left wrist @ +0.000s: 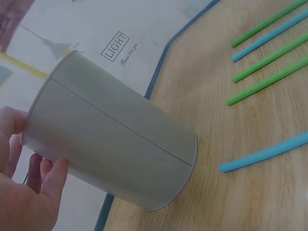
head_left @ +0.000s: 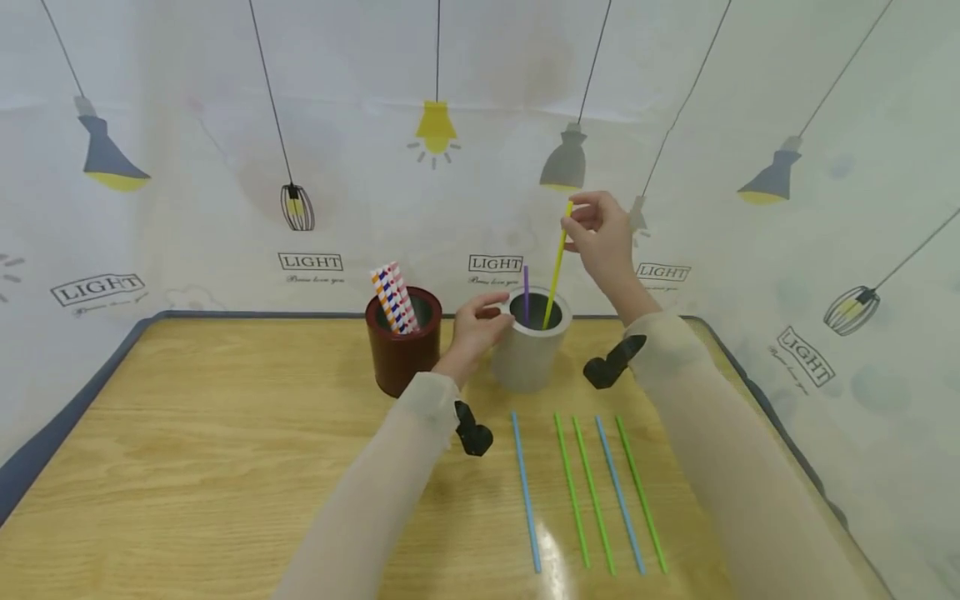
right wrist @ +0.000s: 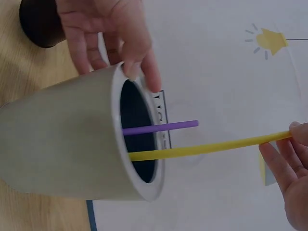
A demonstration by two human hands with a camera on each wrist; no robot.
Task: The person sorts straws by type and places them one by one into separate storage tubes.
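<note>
My right hand (head_left: pixel 603 242) pinches the upper end of a yellow straw (head_left: pixel 558 262) between thumb and fingers, above the grey cup (head_left: pixel 525 362). Its lower end is inside that cup, beside a purple straw (right wrist: pixel 178 126) that leans there and sticks out over the rim. At the cup's left side, my left hand (head_left: pixel 476 329) holds the rim, with the thumb and fingertips (left wrist: pixel 55 173) touching the rim and outer wall. The cup stands upright on the wooden table (head_left: pixel 247 467). How deep the straws reach is hidden by the cup wall.
Left of my left hand stands a dark red cup (head_left: pixel 405 362) with several patterned paper straws (head_left: pixel 395 300). Two blue straws (head_left: pixel 527 492) and three green straws (head_left: pixel 573 492) lie on the table in front of the grey cup. A printed cloth backdrop (head_left: pixel 360 75) rises behind the table edge.
</note>
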